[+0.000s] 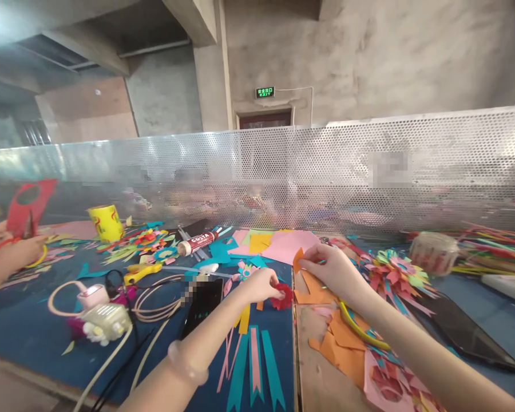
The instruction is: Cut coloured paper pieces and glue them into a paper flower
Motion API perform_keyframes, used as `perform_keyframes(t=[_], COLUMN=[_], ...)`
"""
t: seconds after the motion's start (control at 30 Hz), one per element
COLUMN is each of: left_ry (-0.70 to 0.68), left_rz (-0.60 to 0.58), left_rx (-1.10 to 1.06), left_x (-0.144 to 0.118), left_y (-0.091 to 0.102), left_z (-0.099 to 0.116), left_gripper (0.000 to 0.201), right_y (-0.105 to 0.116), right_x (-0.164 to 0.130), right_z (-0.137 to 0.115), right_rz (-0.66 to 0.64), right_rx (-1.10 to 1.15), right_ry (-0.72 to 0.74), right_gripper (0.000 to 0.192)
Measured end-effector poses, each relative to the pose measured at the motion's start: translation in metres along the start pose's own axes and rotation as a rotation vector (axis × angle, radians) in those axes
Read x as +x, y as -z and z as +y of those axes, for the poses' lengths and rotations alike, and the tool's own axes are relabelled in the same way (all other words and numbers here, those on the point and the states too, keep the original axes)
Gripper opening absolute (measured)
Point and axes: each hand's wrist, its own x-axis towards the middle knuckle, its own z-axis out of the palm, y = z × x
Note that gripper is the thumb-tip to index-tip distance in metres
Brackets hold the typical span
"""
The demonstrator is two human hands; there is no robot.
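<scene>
One head-worn view only, looking forward and down across the table [34,337] from its near edge. Both forearms reach in from the bottom, hands close to the lens. The view faces the mesh screen [369,171] on the far side, concrete wall [369,51] above it.

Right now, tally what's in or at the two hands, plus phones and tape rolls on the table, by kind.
Red paper flower, at left hand: 1
Orange paper piece, in right hand: 1
Phones: 2
Tape rolls: 2
Total: 6
</scene>
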Motion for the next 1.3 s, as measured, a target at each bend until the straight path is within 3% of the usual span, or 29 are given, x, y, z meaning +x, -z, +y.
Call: perform_keyframes(t=[0.2,0.33,0.53,0.7,0.87,1.03,1.3], left_ry=[-0.127,-0.113,-0.117,-0.176,-0.227,-0.247,-0.254], left_rz=[0.030,0.080,0.055,0.029,0.141,0.275,0.333], left_rx=[-0.516,-0.607,-0.614,-0.493,-0.348,-0.253,-0.275], left_x=[-0.009,-0.015,-0.017,-0.017,-0.018,-0.021,-0.020], left_y=[0.022,0.027,0.025,0.020,0.016,0.016,0.011], left_z=[0.006,0.009,0.007,0.006,0.010,0.015,0.016], left_gripper=[0.022,0.019,0.019,0.022,0.024,0.024,0.021], right_y=[-0.002,-0.009,-0.019,-0.019,-0.018,-0.024,-0.029], right_x=[0.007,0.004,0.000,0.000,-0.002,-0.007,-0.010], right_z=[0.001,0.004,0.011,0.018,0.012,0.009,0.011], right_rz=[0.045,0.078,0.053,0.079,0.114,0.127,0.152], right_rx=[0.290,0.395,0.500,0.428,0.326,0.406,0.469], right_ry=[-0.060,-0.130,-0.218,-0.210,-0.179,-0.198,-0.268], right_gripper=[0.016,0.020,0.027,0.024,0.018,0.019,0.020])
